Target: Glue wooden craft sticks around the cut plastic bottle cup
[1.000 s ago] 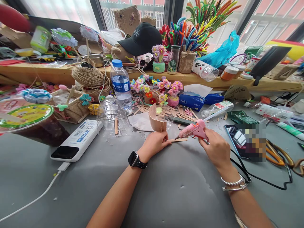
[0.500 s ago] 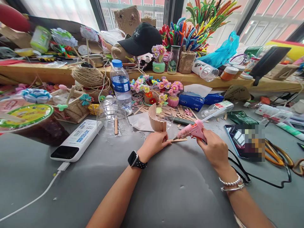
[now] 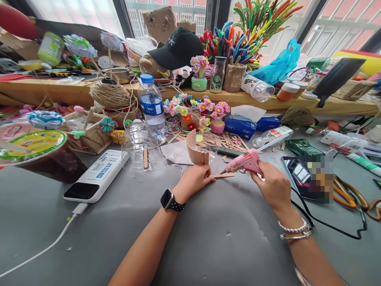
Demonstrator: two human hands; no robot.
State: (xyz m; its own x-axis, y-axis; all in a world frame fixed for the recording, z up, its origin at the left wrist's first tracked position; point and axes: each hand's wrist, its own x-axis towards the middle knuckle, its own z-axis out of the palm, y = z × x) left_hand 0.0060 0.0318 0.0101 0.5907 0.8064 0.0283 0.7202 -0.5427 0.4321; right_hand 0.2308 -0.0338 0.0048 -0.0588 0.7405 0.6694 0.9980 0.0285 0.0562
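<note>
My right hand is wrapped round the handle of a pink hot glue gun, with a clear glue stick poking out of its back. The gun's nozzle points left and down at a flat wooden craft stick. That stick's left end is pinched in the fingers of my left hand, close to the grey table top. Just behind my left hand stands a curved wall of joined craft sticks. Whether my left fingers also touch this wall is hidden.
A pile of loose craft sticks lies behind. At left are a clear plastic bottle piece, a white power bank and a lidded drink cup. A phone, scissors and the black cord lie at right.
My right hand has moved slightly right with the glue gun, its nozzle shifting along the craft stick toward the stick's right end. My left hand has stayed in place.
</note>
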